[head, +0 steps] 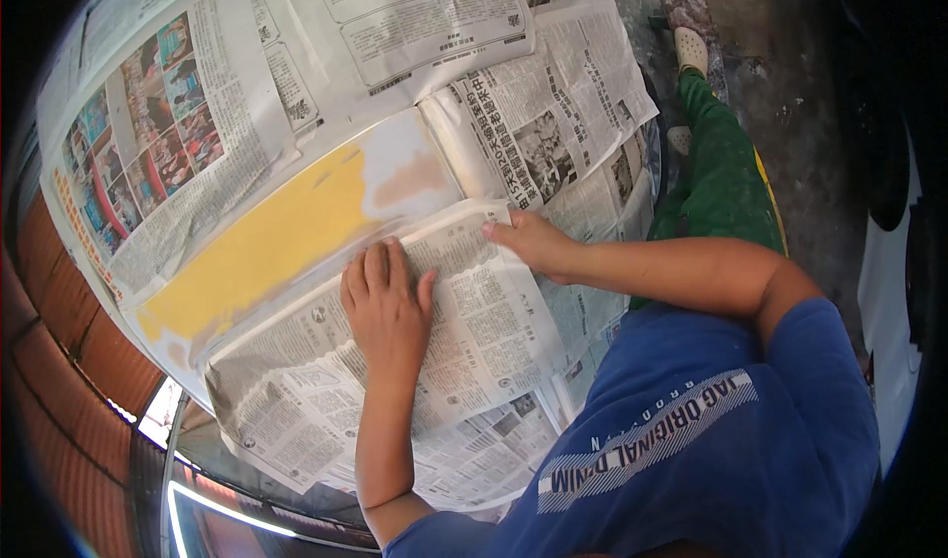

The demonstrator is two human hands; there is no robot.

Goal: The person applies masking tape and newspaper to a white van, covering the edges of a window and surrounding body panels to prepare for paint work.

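Observation:
My left hand (389, 299) lies flat on a newspaper sheet (481, 328), its fingertips at the sheet's upper edge. My right hand (537, 243) pinches the same sheet near its upper right corner, thumb on top. Beyond that edge runs a bare strip of a pale, curved panel (407, 143), seemingly vehicle bodywork. A long yellow patch, like filler or primer, covers much of the strip (274, 239), with a brownish patch near its right end. A straight seam or ridge crosses the panel at that end.
More newspaper sheets (444, 25) cover the panel on the far side, and others (563, 113) lie at the right. Corrugated reddish sheeting (74, 262) and a lit white tube (229, 510) are at the left. My clog (692, 48) rests on the stained floor.

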